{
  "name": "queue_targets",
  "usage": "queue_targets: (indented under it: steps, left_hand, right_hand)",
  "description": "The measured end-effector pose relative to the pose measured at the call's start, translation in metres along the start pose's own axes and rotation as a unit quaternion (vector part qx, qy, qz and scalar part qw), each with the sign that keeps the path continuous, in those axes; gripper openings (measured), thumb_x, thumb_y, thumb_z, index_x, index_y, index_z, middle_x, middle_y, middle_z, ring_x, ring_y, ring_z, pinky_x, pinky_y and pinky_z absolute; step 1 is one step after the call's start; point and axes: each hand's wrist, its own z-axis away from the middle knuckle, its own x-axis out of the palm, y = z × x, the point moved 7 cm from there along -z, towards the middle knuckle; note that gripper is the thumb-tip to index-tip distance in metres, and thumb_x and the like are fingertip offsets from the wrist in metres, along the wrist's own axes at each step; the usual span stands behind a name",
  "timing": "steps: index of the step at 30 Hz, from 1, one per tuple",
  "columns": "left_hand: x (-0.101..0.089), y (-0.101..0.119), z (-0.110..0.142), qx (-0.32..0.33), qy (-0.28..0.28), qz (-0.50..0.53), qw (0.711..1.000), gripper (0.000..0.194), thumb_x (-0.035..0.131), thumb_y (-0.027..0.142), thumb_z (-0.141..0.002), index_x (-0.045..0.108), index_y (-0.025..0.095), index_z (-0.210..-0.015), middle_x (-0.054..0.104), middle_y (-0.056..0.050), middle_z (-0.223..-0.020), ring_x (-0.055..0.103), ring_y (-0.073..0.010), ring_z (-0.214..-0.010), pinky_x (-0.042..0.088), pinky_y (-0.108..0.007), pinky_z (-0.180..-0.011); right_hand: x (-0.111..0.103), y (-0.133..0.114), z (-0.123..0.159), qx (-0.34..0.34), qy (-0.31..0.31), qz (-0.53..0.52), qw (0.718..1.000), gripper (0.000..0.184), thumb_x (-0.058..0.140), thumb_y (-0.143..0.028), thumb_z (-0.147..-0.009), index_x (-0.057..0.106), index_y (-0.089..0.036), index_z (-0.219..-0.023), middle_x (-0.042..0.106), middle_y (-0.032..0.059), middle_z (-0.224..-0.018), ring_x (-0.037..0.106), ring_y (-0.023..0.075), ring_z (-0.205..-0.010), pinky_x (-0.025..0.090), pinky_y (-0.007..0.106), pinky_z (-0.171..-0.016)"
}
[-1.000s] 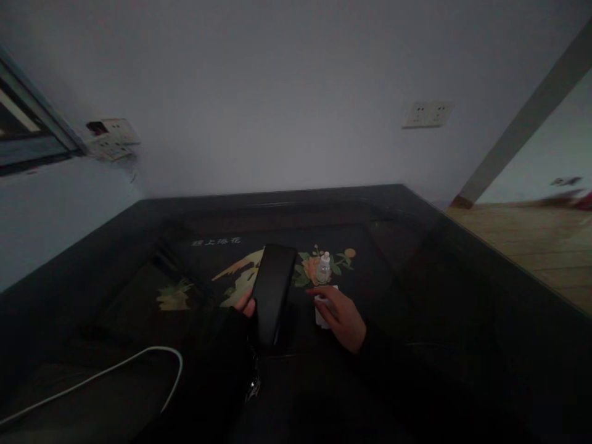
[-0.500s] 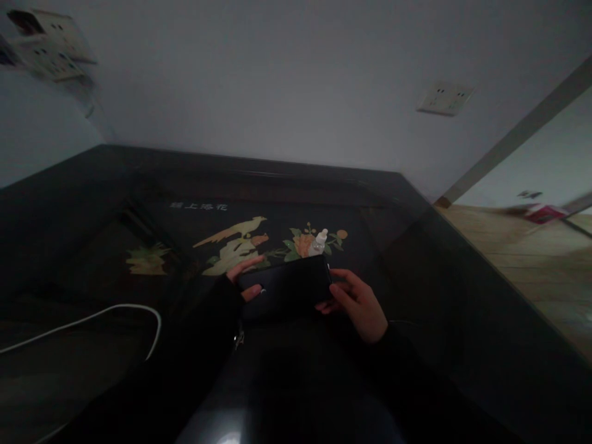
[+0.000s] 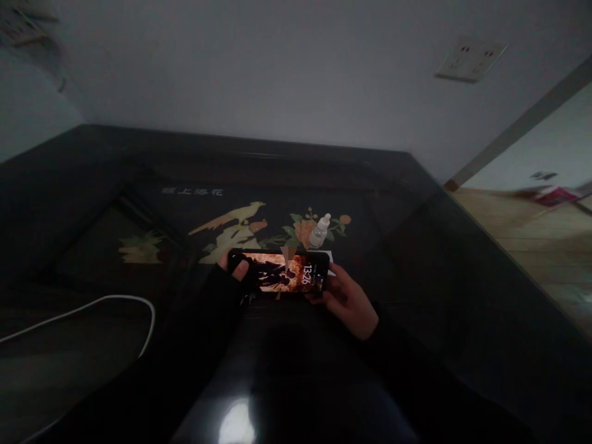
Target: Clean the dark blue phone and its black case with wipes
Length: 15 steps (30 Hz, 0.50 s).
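Note:
A smartphone (image 3: 282, 273) lies sideways between my hands, its screen lit with a clock reading 13:26 and a fiery picture. My left hand (image 3: 234, 266) grips its left end, thumb on the front. At the other end, my right hand (image 3: 350, 302) holds the edge with its fingers, some of them hidden behind or below the phone. Just beyond the phone stands a small clear dropper bottle (image 3: 319, 233) with a white top. Part of a white card or paper (image 3: 331, 262) shows behind the phone's right end.
The dark glossy table (image 3: 370, 169) bears a printed bird and flowers. A white cable (image 3: 108, 297) curves across its left side. On the wall behind is a socket plate (image 3: 472, 60). Wooden floor (image 3: 513, 231) and a blurred reddish object (image 3: 557, 196) lie to the right.
The phone's dark screen has lit up. Both hands still hold the phone, which now lies more level. The white card has come into sight, and the view has shifted slightly.

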Motion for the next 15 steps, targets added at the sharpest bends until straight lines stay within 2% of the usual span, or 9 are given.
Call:
queue_targets:
  steps: [4,8,15]
  left_hand:
    - [0.0,-0.003,0.004,-0.024,0.028,0.004,0.999,0.014,0.054,0.029,-0.072,0.051,0.019,-0.08,0.055,0.002,-0.069,0.052,-0.0078,-0.061,0.041,-0.017,-0.058]
    - [-0.001,-0.013,0.004,-0.051,0.026,0.022,0.998,0.019,0.056,0.033,-0.069,0.051,0.018,-0.08,0.054,0.002,-0.068,0.053,-0.0085,-0.061,0.043,-0.019,-0.058]
    - [0.004,0.001,0.005,-0.025,0.014,-0.032,0.999,0.014,0.05,0.029,-0.074,0.051,0.017,-0.082,0.056,0.002,-0.069,0.054,-0.01,-0.063,0.043,-0.02,-0.058]
  right_hand:
    - [-0.002,-0.001,-0.001,-0.002,0.005,0.016,1.0,0.049,0.047,-0.014,-0.074,0.029,-0.023,-0.119,0.057,0.0043,-0.092,0.064,0.0154,-0.077,0.053,0.033,-0.07]
    - [-0.003,0.0,-0.001,0.001,0.002,0.037,0.999,0.049,0.047,-0.011,-0.073,0.029,-0.021,-0.118,0.057,0.0054,-0.093,0.064,0.0153,-0.077,0.053,0.033,-0.07]
    - [-0.001,-0.002,0.001,0.001,0.002,0.066,0.998,0.057,0.046,-0.012,-0.073,0.025,-0.02,-0.125,0.058,0.0057,-0.092,0.063,0.0149,-0.075,0.052,0.032,-0.069]
